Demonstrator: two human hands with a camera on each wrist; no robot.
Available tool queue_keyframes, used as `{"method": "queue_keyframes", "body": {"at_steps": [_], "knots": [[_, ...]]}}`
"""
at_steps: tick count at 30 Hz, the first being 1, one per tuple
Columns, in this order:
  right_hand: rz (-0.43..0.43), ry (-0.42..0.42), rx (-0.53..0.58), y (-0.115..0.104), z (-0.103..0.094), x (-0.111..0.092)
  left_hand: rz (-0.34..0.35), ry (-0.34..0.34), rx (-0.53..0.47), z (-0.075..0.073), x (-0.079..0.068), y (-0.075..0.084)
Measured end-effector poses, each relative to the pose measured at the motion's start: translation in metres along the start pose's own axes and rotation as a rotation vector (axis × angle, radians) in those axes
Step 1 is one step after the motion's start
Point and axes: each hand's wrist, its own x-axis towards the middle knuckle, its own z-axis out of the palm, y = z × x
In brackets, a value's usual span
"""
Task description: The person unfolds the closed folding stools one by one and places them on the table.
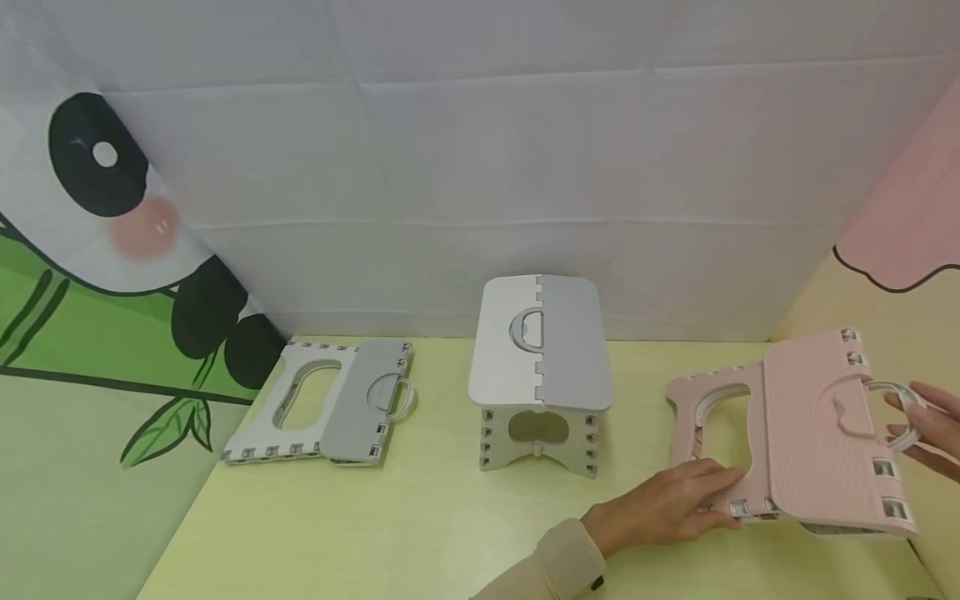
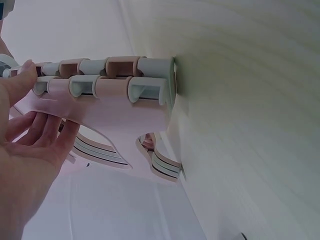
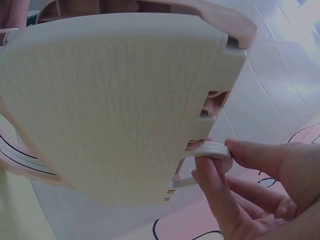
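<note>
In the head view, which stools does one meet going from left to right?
Folded grey-and-white plastic step stool, unfolded grey-and-white plastic step stool, folded pink plastic step stool.

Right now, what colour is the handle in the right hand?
The handle is white; best seen in the right wrist view.

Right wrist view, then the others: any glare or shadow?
Right wrist: bright glare in the upper right corner; the pink-and-cream plastic folding stool looks shaded. Left wrist: dim, with soft shadow on the pale yellow tabletop beside the stool. Head: soft, fairly even light, no strong glare.
</note>
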Motion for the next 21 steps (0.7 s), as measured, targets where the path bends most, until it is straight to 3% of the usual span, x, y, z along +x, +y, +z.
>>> {"method": "queue_keyframes", "body": {"at_steps": [3, 6, 15, 21], "knots": [[-0.037, 0.011, -0.019, 0.013, -0.011, 0.006, 0.011, 0.011, -0.007, 0.0, 0.0, 0.0], [-0.033, 0.005, 0.015, 0.011, -0.009, 0.006, 0.022, 0.018, -0.012, -0.001, 0.0, 0.0], [-0.097, -0.007, 0.126, -0.063, 0.06, -0.018, 0.035, 0.032, -0.1, 0.0, 0.001, -0.002], [-0.164, -0.001, 0.1, -0.073, 0.074, -0.021, 0.039, 0.024, -0.15, -0.001, 0.002, -0.002]]}}
